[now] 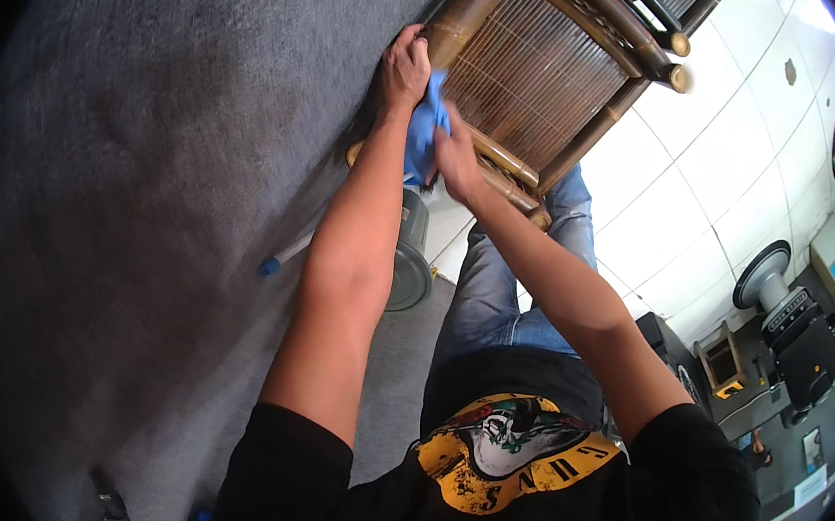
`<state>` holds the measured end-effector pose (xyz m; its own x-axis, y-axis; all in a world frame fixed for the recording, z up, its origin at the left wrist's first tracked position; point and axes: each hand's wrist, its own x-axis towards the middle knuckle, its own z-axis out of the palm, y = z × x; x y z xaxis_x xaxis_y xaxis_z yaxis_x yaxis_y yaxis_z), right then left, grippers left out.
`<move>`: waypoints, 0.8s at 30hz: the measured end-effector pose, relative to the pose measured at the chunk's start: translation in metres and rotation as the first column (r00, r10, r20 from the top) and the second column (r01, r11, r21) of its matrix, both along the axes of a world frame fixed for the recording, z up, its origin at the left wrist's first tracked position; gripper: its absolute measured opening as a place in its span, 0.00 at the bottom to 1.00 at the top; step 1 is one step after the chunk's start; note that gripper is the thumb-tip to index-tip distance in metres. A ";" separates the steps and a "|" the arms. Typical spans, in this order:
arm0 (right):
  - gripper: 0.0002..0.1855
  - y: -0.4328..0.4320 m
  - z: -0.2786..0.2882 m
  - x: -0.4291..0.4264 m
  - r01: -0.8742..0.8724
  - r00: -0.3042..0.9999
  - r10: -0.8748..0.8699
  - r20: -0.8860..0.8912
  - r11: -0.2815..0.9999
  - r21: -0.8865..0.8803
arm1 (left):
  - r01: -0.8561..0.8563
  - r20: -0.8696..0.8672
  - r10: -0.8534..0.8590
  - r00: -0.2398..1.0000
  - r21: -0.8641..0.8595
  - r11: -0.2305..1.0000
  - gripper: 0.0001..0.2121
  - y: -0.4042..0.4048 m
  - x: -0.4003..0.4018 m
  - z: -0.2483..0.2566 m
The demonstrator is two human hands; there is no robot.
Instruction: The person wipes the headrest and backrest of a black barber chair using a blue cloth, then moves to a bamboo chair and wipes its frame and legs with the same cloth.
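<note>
A brown bamboo chair (549, 70) with a slatted panel stands against the grey wall in the head view's upper middle. My left hand (406, 67) wraps the end of a thick bamboo pole of it, beside the wall. From there a blue cloth (422, 137) hangs down between my two hands. My right hand (458, 151), slightly blurred, is at the cloth's right edge, its fingers partly hidden; whether they grip the cloth is unclear.
Below the cloth stands a grey bin (410, 260), with a blue-tipped white handle (286, 259) near it. The rough grey wall (133, 158) rises close on the left. White floor tiles (676, 157) lie to the right, with barber chairs (795, 334) farther off.
</note>
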<state>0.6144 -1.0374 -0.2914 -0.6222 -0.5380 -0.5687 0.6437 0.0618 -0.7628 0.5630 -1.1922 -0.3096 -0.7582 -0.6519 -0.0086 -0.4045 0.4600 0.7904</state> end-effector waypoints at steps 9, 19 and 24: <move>0.16 0.074 0.026 -0.044 0.124 0.841 -0.106 0.530 0.992 0.002 | -0.039 -0.032 0.035 0.999 -0.125 0.991 0.18 0.007 0.008 0.004; 0.27 -0.002 0.030 -0.265 -0.002 0.569 0.380 -0.729 0.887 0.461 | -0.068 0.131 0.104 0.986 -0.252 0.965 0.14 0.021 0.135 0.042; 0.25 -0.038 -0.017 -0.193 0.174 -0.281 0.474 -0.835 0.880 0.441 | -0.256 0.206 0.305 0.930 -0.233 0.938 0.22 0.017 0.142 0.022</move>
